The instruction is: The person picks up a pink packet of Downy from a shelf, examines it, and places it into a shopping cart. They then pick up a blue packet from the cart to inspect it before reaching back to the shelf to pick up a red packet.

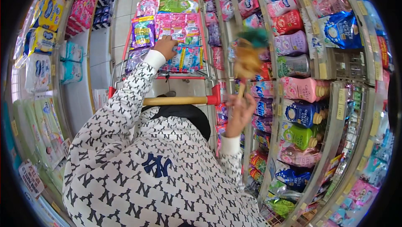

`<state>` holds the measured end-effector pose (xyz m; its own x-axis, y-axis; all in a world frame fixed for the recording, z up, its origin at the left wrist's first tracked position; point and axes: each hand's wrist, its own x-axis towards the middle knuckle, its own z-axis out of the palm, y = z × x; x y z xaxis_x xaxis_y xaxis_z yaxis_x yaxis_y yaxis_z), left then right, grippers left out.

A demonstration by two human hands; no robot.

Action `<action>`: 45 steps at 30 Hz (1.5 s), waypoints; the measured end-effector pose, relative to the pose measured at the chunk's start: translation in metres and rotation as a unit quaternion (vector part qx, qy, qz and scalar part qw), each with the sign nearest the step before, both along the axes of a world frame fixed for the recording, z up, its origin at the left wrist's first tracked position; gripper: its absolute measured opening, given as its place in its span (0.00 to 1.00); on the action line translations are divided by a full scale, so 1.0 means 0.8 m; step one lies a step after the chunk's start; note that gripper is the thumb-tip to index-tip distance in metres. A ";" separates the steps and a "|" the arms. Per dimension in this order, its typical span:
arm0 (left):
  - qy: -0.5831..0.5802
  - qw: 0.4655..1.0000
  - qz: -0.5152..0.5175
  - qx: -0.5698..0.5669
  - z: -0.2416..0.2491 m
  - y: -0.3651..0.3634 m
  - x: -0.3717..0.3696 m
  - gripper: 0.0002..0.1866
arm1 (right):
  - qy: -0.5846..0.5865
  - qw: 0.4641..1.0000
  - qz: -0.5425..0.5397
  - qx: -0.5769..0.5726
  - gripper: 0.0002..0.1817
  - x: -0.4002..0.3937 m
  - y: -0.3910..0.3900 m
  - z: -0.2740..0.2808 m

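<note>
In the head view, the right hand, the nearer one, pinches the duster by its stick; its long axis runs far from the fingers, blurred head beside the right-hand shelf. The left hand lies on cart packets, grip unclear.

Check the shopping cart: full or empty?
The cart looks full: colorful packets spread across its basket; how deep they go is hidden.
</note>
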<state>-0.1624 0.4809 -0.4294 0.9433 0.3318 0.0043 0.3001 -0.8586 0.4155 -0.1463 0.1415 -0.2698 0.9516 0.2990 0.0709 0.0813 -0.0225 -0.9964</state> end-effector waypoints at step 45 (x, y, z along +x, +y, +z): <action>-0.207 0.188 0.109 -0.954 0.191 -0.150 -0.060 0.43 | -0.045 0.974 -0.048 -0.216 0.10 0.030 -0.011 -0.052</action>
<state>-0.2102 0.3606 -0.2769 0.9562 0.1328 -0.2607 -0.1557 0.9854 -0.0694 -0.1226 0.1330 -0.3115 0.9725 0.2291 0.0418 0.1440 -0.4505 -0.8811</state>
